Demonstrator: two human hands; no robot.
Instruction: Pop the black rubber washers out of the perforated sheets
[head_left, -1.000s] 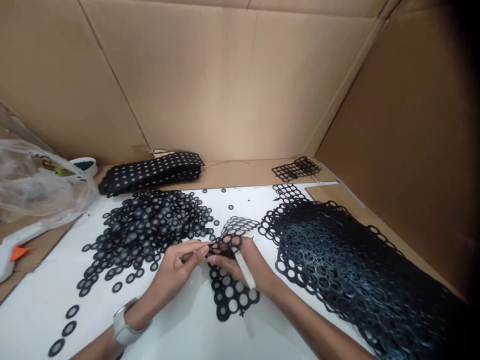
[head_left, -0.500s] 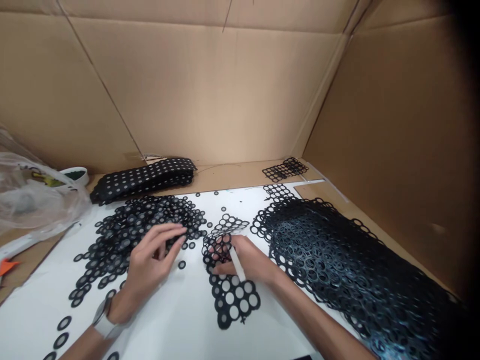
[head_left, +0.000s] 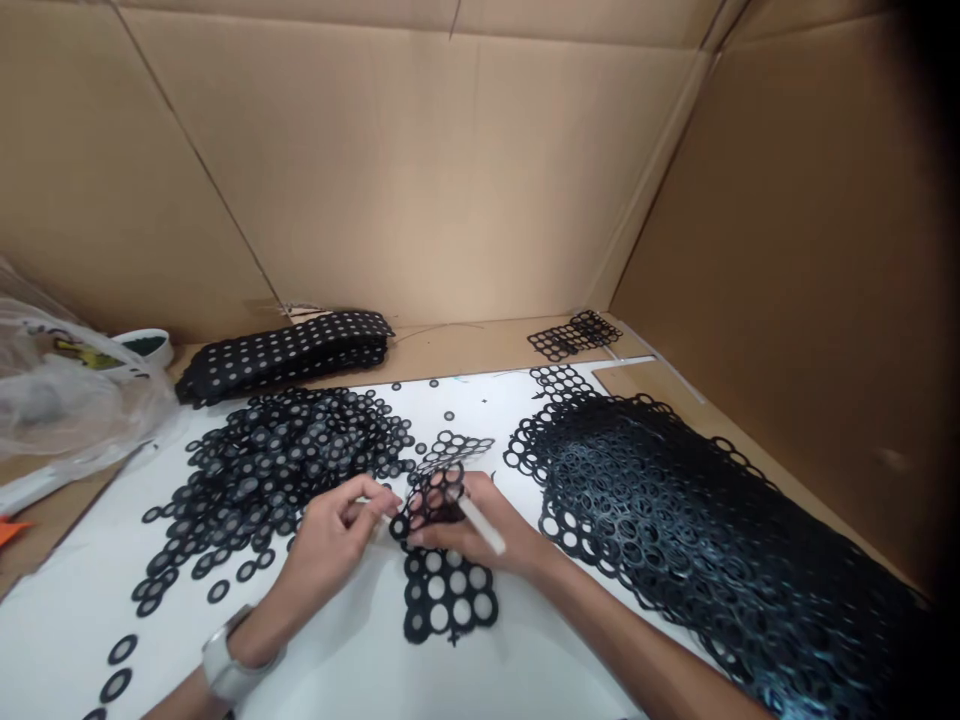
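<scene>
My right hand (head_left: 480, 520) is closed around a bent strip of black ring mesh (head_left: 450, 598), a grid of joined rings with open holes. Some rings along its left edge look filled grey. A white stick (head_left: 484, 525) slants between the fingers of that same hand. Close by on the left, my left hand (head_left: 341, 530) has thumb and fingertips pinched together at the strip's left edge; what they hold is too small to make out. Beyond the hands, the far end of the mesh lies on the white board (head_left: 330, 660).
Loose black discs with grey centres (head_left: 292, 450) are heaped at left. A large stack of black ring mesh (head_left: 660, 500) fills the right. Behind are a dotted black bundle (head_left: 289, 350), a small mesh piece (head_left: 574, 336) and cardboard walls (head_left: 420, 180). A plastic bag (head_left: 75, 390) lies far left.
My left hand has moved right, from beside the disc heap to the mesh's edge, its fingertips now pinched. The lower end of the mesh strip has shifted slightly left.
</scene>
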